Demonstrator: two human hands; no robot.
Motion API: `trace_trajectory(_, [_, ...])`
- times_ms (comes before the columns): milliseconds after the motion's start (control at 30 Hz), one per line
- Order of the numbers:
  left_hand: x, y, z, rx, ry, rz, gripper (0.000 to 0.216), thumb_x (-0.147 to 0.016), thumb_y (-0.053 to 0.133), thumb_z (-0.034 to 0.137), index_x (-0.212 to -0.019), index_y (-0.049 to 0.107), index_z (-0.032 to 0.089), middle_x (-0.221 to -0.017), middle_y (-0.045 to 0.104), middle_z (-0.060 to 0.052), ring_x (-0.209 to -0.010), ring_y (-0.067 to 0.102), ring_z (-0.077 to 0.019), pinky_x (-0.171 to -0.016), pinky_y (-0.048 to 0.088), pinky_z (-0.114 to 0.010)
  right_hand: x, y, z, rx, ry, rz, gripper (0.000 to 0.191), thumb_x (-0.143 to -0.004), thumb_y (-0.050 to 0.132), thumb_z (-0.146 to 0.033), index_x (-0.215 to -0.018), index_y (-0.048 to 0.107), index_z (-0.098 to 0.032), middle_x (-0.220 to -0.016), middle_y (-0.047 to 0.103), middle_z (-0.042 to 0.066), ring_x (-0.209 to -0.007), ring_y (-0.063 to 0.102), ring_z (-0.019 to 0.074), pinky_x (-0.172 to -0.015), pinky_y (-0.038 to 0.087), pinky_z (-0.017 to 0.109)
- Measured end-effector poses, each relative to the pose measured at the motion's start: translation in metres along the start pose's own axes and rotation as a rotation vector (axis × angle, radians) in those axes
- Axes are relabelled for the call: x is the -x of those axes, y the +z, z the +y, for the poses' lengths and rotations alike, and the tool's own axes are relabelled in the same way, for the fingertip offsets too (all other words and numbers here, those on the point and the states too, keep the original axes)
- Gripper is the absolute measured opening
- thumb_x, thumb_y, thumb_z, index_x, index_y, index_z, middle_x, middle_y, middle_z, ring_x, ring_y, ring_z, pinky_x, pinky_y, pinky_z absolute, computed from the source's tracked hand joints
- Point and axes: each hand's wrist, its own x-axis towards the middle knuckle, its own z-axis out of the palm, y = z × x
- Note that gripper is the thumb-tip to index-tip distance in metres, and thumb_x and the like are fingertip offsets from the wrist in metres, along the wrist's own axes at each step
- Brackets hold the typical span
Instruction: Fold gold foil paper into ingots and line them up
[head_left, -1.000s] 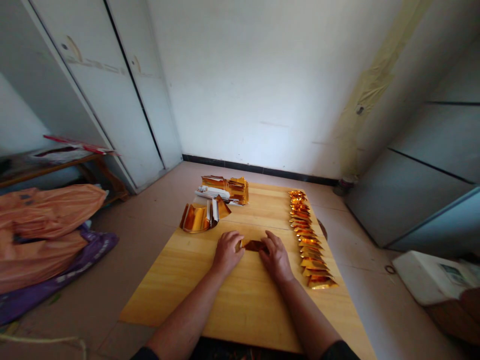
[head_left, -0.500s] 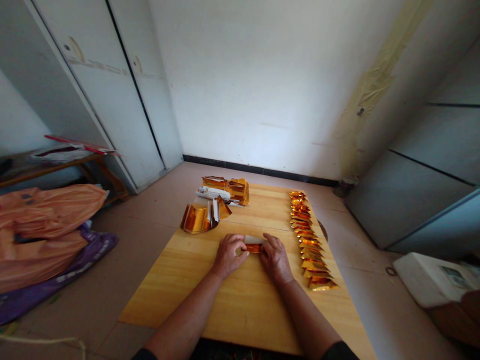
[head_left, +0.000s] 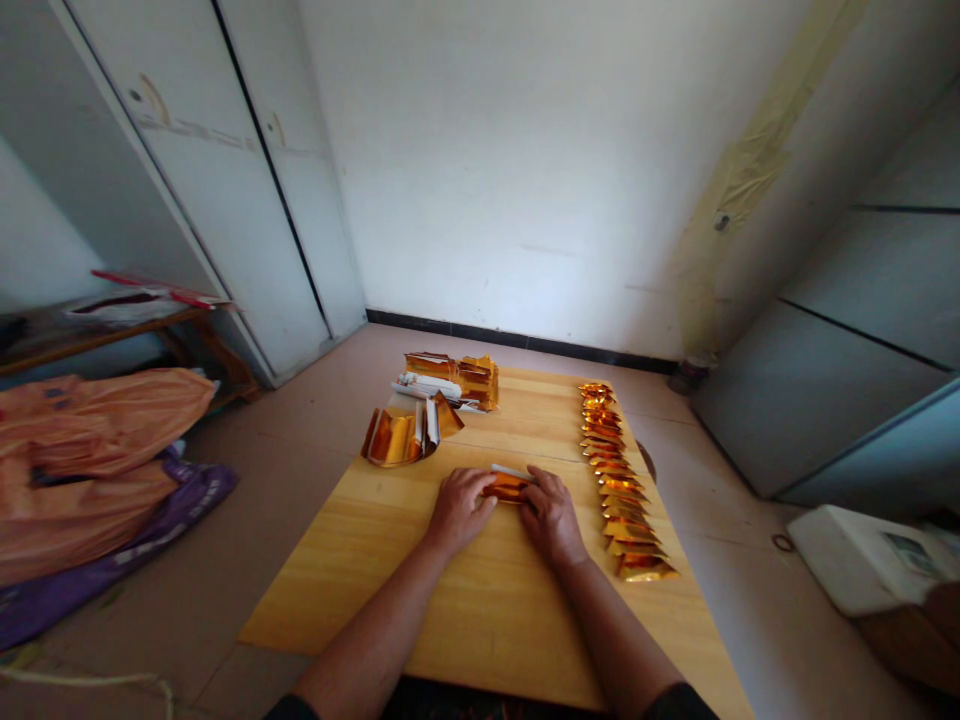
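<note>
Between my hands, above the near middle of the wooden table (head_left: 352, 560), is a sheet of gold foil paper (head_left: 508, 487) with a narrow white strip along its far edge. My left hand (head_left: 460, 510) grips its left end, fingers over the top and thumb at the near side. The right end is in my right hand (head_left: 551, 510), its fingers bent over the paper. My fingers hide both ends of the sheet. To the right runs a long row of folded gold foil pieces (head_left: 622, 490), overlapping one another.
Curved gold foil sheets (head_left: 397, 435) lie at the table's left edge, with a stack of gold and white paper (head_left: 457, 382) behind them. Orange and purple bags (head_left: 97, 460) are on the left. A white box (head_left: 870, 560) stands on the right, near a grey cabinet (head_left: 847, 330).
The white area at the sheet's far edge has narrowed to a thin strip, and more gold shows between my hands. Both hands stay in nearly the same place.
</note>
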Motion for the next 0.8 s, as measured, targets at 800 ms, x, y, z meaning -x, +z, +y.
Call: trace_trajectory(800, [0.0022,0.0012,-0.0058,0.161,-0.123,0.219,0.052,-0.062,0.060,0.013,-0.113,0.049,0.019,-0.112,0.059,-0.008,-0.107,0.055,-0.0236,-0.096,0.044,-0.041,0.0004,-0.0018,0.0054,-0.247,0.016,0.085,0.014,-0.085,0.055,-0.027,-0.083,0.068,-0.022,-0.122,0.058,0.011,-0.109,0.055,0.0225,-0.094,0.046,0.041])
